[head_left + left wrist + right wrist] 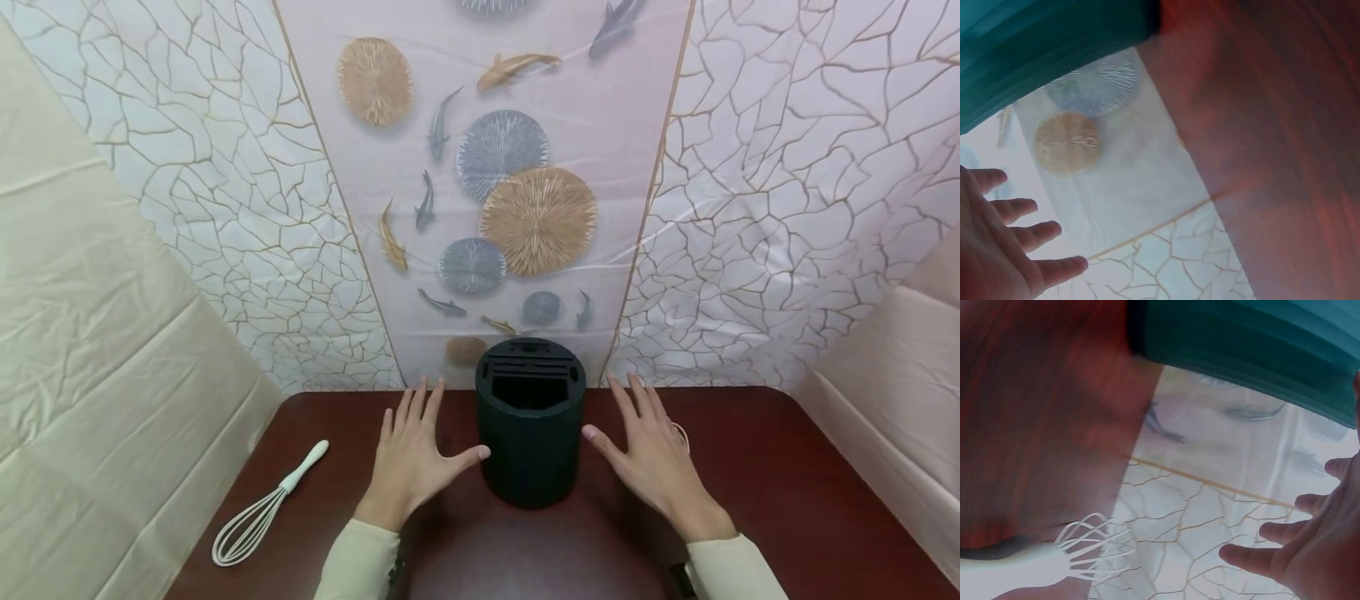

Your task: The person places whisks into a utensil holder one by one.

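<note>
"Where's the container (528, 454)?"

"Just below the middle of the head view, upright on the table (810, 492), slotted top facing up."

"Is anyone gripping it?"

"No. The left hand (416, 458) is spread on its left in the frame, the right hand (652, 454) on its right, fingers straight, neither holding anything. Both thumbs point in at its sides; whether they touch, I can't tell."

"What could go wrong?"

"I'd say uneven pressure: if one hand pushed before the other, the container could slide or tip. Its rounded wall might slip under a light squeeze."

"Anything else?"

"One whisk (288, 482) lies at lower left, clear of the hands. The second whisk (1016, 572), mostly hidden behind the right hand in the head view, could get knocked by a careless sweep."
</note>
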`<action>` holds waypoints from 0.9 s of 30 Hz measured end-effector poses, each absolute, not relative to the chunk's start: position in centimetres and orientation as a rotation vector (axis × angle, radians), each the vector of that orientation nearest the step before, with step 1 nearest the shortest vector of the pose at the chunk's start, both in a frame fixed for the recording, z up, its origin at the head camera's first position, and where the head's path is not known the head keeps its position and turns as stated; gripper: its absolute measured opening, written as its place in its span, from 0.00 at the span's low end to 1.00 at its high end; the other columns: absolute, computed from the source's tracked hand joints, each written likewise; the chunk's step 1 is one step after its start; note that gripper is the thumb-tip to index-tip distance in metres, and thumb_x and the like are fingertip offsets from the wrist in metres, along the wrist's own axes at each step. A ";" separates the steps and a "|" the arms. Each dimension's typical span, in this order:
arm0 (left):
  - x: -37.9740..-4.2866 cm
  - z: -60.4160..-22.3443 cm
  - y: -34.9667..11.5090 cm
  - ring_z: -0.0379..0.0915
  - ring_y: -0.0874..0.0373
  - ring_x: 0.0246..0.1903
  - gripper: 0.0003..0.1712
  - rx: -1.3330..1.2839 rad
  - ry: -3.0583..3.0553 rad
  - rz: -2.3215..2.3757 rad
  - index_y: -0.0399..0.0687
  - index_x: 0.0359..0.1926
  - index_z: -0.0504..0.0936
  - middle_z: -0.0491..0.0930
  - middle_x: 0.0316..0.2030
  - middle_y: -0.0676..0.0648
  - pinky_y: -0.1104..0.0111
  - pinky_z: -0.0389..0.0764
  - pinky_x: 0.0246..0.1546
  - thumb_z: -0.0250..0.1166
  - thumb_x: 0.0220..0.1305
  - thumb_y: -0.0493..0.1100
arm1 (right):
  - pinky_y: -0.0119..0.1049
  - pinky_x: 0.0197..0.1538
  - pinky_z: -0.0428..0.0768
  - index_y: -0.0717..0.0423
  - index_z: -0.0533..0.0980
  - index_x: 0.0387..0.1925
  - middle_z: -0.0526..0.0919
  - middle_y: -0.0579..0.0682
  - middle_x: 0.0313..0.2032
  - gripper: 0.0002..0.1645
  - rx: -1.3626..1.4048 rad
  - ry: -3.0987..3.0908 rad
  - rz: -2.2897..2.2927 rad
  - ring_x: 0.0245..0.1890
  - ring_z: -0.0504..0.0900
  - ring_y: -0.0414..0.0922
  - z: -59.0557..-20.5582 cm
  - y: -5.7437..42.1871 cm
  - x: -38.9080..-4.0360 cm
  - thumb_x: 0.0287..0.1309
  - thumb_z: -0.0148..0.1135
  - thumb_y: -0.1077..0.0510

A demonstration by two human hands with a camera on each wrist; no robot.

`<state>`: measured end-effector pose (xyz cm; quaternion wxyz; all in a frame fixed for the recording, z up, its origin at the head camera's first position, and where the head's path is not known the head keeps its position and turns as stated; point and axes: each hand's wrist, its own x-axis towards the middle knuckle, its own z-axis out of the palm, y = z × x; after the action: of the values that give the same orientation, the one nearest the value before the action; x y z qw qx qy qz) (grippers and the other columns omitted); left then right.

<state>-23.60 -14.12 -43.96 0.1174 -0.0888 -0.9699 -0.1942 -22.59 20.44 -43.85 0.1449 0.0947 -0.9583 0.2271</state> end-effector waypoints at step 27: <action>-25.9 -39.6 -10.6 0.52 0.51 0.80 0.48 -0.725 -2.698 -1.121 0.73 0.83 0.57 0.48 0.83 0.64 0.37 0.62 0.73 0.60 0.68 0.76 | 0.67 0.64 0.75 0.46 0.58 0.83 0.50 0.54 0.84 0.46 0.576 -2.562 1.248 0.80 0.55 0.64 -40.3 17.0 -22.6 0.72 0.67 0.43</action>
<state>-25.88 -10.64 -39.55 0.0656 -0.2404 -0.8943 -0.3718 -22.64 16.98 -40.35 0.1168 0.1968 -0.8751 0.4263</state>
